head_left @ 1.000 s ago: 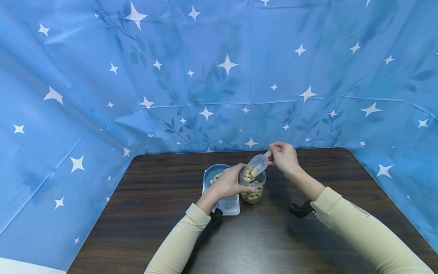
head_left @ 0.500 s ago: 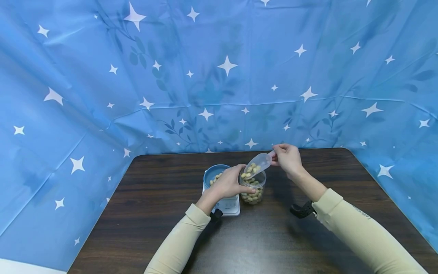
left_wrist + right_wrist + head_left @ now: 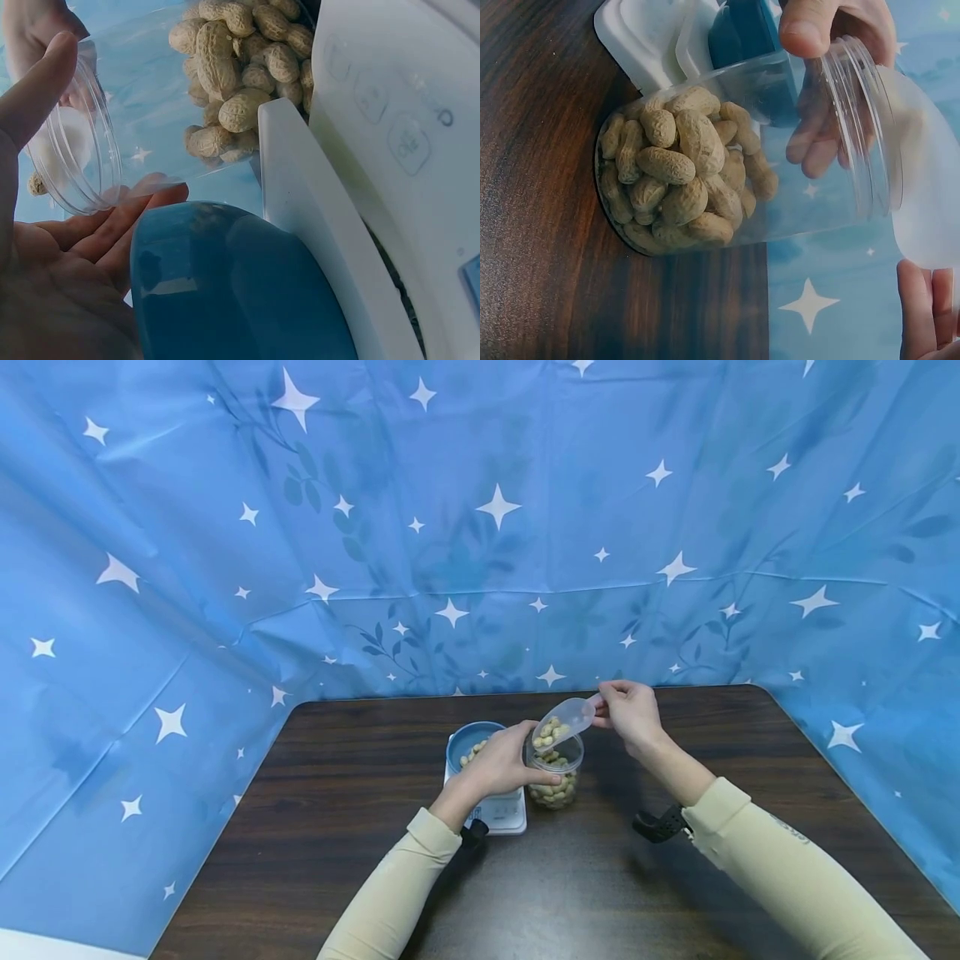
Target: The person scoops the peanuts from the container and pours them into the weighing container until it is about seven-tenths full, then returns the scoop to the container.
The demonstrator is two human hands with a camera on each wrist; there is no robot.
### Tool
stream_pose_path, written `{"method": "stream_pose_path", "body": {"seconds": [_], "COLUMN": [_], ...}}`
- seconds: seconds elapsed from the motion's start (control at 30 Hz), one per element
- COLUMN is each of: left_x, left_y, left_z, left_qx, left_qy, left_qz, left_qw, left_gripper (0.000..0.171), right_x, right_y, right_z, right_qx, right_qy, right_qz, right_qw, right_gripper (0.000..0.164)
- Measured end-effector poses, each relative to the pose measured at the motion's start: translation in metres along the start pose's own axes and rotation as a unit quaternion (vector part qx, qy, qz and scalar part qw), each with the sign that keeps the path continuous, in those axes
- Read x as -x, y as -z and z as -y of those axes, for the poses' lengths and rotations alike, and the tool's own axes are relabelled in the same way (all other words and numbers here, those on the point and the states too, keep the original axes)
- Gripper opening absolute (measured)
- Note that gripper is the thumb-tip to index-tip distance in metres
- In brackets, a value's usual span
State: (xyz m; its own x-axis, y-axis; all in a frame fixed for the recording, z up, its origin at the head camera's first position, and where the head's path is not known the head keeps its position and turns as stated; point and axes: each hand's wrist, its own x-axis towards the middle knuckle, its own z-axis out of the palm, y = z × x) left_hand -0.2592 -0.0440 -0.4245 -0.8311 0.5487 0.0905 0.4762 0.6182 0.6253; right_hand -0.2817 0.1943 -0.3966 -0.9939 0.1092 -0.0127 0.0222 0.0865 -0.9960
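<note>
A clear screw-neck jar, partly filled with unshelled peanuts, stands upright on the table. My left hand grips it near the rim, thumb on the near side and fingers behind the wall. Between thumb and fingers, my right hand pinches the handle of a translucent plastic scoop. The scoop slants down to the left over the jar's mouth, with several peanuts in its bowl. Left of the jar, a blue bowl holding peanuts sits on a white kitchen scale, partly hidden by my left hand.
The dark wooden table reaches back to a blue star-patterned cloth. Close beside the jar, the scale and bowl stand on its left. Black straps are on both wrists.
The scoop has shifted slightly right and tilted flatter over the jar's mouth, then dipped a little, still carrying peanuts. My left hand and the jar have stayed in place.
</note>
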Motion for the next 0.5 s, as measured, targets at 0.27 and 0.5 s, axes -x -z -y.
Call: {"method": "stream_pose_path", "body": {"seconds": [0.27,0.5], "left_x": [-0.0016,0.0007], "left_y": [0.0028,0.0004], "left_z": [-0.0028,-0.0005], "left_qx": [0.014,0.012], "left_qy": [-0.001,0.010], "left_qz": [-0.006,-0.004], "left_qw": [0.9999,0.9999], "left_gripper": [0.087,0.089], "right_x": [-0.0020,0.0002], "right_y": [0.0089,0.0090], "right_z": [0.0008,-0.0019], "right_qx": [-0.052,-0.062], "right_qy": [-0.015,-0.022], "right_qz": [0.009,0.004], "right_qw": [0.999,0.998], "right_gripper": [0.047,0.048]}}
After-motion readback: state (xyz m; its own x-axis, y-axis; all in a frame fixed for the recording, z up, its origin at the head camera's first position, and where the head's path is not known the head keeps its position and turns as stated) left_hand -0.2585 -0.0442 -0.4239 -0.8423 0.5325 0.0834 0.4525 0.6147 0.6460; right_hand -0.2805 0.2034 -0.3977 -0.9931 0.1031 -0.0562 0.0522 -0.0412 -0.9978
